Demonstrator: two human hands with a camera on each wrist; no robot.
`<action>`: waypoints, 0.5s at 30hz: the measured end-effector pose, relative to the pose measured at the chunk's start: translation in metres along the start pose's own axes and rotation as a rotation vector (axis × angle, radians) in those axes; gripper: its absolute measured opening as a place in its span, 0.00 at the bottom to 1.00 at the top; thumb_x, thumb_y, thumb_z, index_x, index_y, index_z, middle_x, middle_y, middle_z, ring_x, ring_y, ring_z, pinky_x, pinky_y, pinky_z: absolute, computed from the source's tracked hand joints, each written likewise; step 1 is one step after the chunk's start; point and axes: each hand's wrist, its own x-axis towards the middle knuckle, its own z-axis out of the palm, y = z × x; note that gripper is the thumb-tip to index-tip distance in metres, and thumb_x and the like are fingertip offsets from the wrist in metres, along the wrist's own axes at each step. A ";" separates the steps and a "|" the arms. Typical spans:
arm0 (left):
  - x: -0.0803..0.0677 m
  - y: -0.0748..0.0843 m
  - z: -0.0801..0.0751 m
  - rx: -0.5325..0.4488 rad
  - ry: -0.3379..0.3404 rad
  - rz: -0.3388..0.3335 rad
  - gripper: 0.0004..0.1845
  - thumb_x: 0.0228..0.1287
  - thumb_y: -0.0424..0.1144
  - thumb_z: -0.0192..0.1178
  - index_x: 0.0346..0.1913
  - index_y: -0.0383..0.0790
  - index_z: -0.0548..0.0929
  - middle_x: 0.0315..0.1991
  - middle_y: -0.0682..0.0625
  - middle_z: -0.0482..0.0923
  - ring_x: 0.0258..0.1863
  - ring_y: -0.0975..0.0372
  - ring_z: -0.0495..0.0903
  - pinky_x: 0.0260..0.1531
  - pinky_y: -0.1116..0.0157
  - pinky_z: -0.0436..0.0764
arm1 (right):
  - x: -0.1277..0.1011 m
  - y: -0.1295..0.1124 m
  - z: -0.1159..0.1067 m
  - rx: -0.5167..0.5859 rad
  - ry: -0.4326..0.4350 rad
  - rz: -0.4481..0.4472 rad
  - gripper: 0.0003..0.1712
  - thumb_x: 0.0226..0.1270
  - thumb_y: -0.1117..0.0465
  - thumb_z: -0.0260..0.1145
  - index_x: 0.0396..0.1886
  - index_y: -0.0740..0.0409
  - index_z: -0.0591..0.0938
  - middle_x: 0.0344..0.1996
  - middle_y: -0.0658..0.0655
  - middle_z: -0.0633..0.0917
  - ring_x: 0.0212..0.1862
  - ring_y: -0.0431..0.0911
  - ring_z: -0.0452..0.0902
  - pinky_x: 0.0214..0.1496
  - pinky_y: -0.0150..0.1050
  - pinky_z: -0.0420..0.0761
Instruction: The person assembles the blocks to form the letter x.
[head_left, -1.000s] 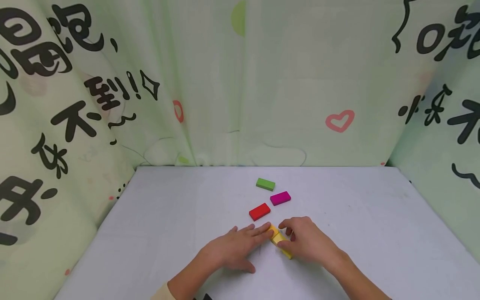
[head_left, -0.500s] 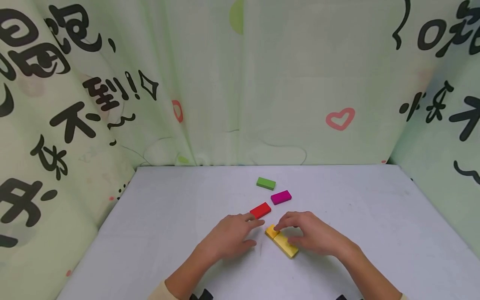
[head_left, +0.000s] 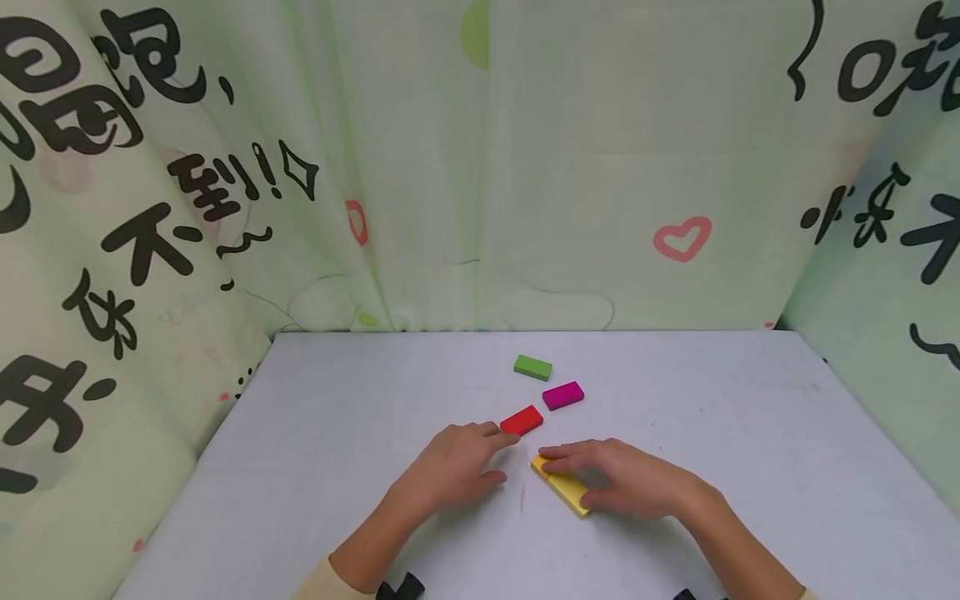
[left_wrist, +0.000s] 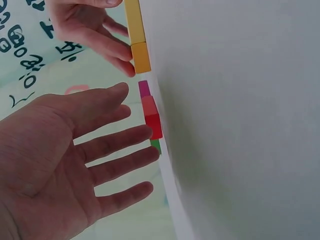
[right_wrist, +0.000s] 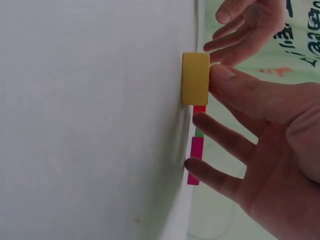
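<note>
the head view looks forward and down over the counter (head_left: 337, 400), far enough back to take in the left hand (head_left: 457, 467), the right hand (head_left: 633, 479) and the curtain (head_left: 585, 167). both wrist views sit low and close, turned sideways, the counter filling the left wrist frame's right side, the right's left. all share the red block (head_left: 522, 419).

Black Chinese characters (head_left: 47, 402) mark the curtain (head_left: 585, 167) at left and right; "不" (head_left: 142, 242) reads at left, an exclamation mark (head_left: 264, 165) nearby, other characters unclear.
</note>
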 end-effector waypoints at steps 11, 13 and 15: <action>0.009 -0.006 -0.005 0.006 0.009 -0.013 0.28 0.68 0.49 0.70 0.70 0.54 0.80 0.61 0.53 0.82 0.57 0.59 0.83 0.58 0.59 0.84 | -0.002 0.000 0.002 0.018 -0.016 0.005 0.37 0.66 0.67 0.71 0.74 0.41 0.77 0.75 0.42 0.74 0.76 0.50 0.70 0.71 0.51 0.75; 0.013 -0.005 -0.008 -0.006 -0.005 -0.030 0.30 0.68 0.49 0.70 0.72 0.55 0.78 0.65 0.53 0.81 0.60 0.58 0.82 0.60 0.58 0.84 | -0.001 0.000 0.001 0.015 -0.019 0.004 0.37 0.67 0.67 0.71 0.74 0.41 0.77 0.75 0.42 0.74 0.76 0.50 0.70 0.71 0.51 0.76; 0.018 -0.004 -0.009 -0.025 -0.023 -0.053 0.31 0.68 0.49 0.70 0.73 0.56 0.77 0.69 0.51 0.78 0.64 0.57 0.80 0.61 0.56 0.83 | -0.001 0.000 0.000 0.010 -0.021 -0.009 0.36 0.67 0.66 0.71 0.74 0.41 0.77 0.75 0.43 0.74 0.76 0.51 0.71 0.70 0.52 0.76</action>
